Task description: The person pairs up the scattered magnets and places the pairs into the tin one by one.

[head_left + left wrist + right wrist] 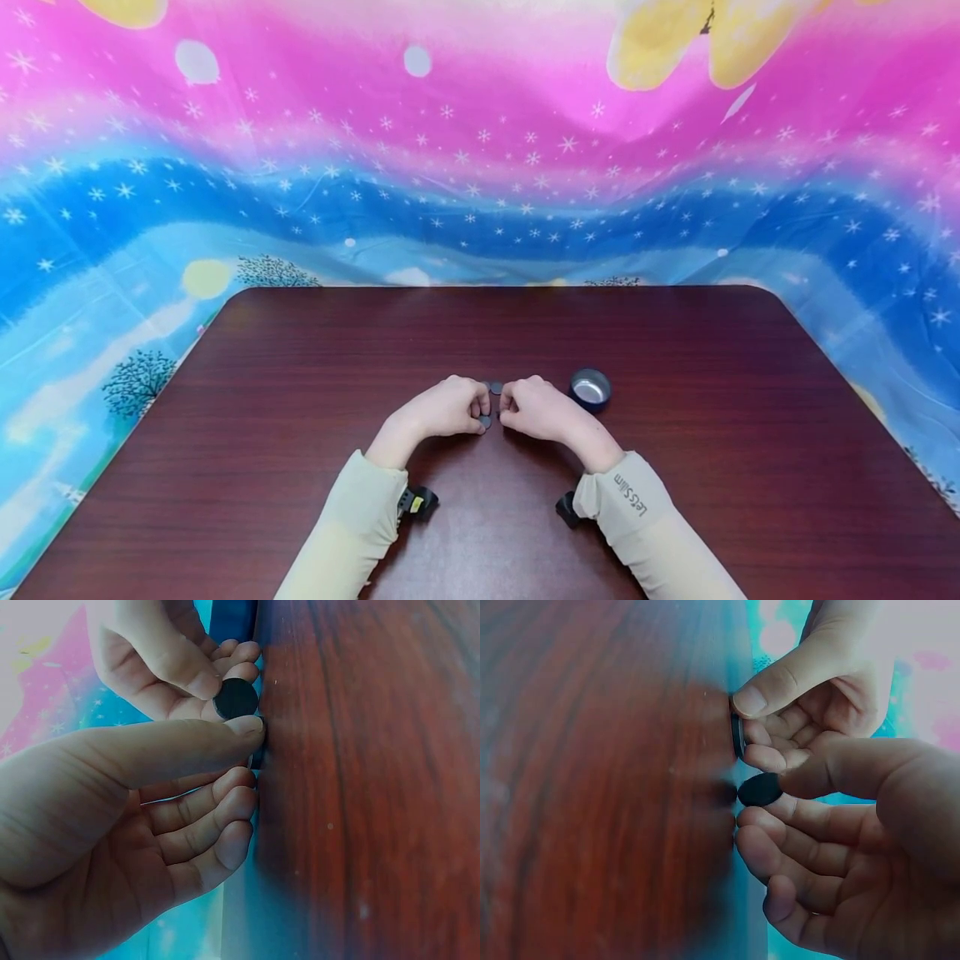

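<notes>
In the head view my left hand [450,407] and right hand [542,408] face each other low over the table, fingers curled. My right hand pinches a dark round disc [760,790] between thumb and forefinger, tilted on its edge close to the tabletop. With thumb and forefinger my left hand holds another disc [737,736] by its rim, flat at the table surface; from above, this disc [485,422] shows grey beside the thumb. Just beyond the fingertips lies a further grey disc [496,388], partly hidden by the hands.
A small dark round bowl [590,389] with a silvery inside stands just right of my right hand. The dark red wooden table [300,350] has rounded far corners. Behind it hangs a pink and blue patterned cloth [480,167].
</notes>
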### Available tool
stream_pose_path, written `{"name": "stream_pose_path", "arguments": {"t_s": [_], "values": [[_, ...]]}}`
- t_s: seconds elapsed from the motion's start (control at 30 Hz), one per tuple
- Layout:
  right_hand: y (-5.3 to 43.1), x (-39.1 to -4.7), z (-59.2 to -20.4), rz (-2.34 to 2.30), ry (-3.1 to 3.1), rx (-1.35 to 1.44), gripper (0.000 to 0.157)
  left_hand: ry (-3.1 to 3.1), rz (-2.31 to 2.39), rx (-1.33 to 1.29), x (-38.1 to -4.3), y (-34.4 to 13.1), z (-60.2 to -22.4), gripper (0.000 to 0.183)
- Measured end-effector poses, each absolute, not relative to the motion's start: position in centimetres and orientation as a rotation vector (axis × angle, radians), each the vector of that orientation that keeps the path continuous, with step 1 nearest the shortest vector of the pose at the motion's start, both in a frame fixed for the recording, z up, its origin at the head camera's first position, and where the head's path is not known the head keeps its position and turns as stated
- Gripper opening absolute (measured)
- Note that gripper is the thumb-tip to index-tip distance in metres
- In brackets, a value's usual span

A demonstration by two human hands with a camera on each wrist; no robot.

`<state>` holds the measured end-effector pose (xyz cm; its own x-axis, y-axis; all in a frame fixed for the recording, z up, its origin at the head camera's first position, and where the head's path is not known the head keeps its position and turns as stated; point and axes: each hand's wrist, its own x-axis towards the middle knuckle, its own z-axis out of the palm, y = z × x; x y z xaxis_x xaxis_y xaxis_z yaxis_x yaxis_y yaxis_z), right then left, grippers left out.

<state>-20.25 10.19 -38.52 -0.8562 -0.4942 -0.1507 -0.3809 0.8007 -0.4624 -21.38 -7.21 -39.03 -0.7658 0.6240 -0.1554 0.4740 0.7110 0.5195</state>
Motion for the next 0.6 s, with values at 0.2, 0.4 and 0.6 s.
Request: {"name": "stream_pose_path", "arguments": {"t_s": [0.2, 0.4, 0.6], "values": [[10.18, -20.23, -38.66, -0.614, 2.721, -0.655, 0.010, 2.595, 0.666, 0.875, -21.29, -7.27, -39.05, 0.010], [10.18, -20.31, -38.80, -0.606, 2.725, -0.636, 0.010, 2.595, 0.667, 0.885, -21.22, -7.29, -39.05, 0.010], [10.12, -20.41, -38.89, -0.608, 2.732, -0.623, 0.008, 2.601, 0.651, 0.882, -21.20, -7.26, -39.00, 0.010]]}}
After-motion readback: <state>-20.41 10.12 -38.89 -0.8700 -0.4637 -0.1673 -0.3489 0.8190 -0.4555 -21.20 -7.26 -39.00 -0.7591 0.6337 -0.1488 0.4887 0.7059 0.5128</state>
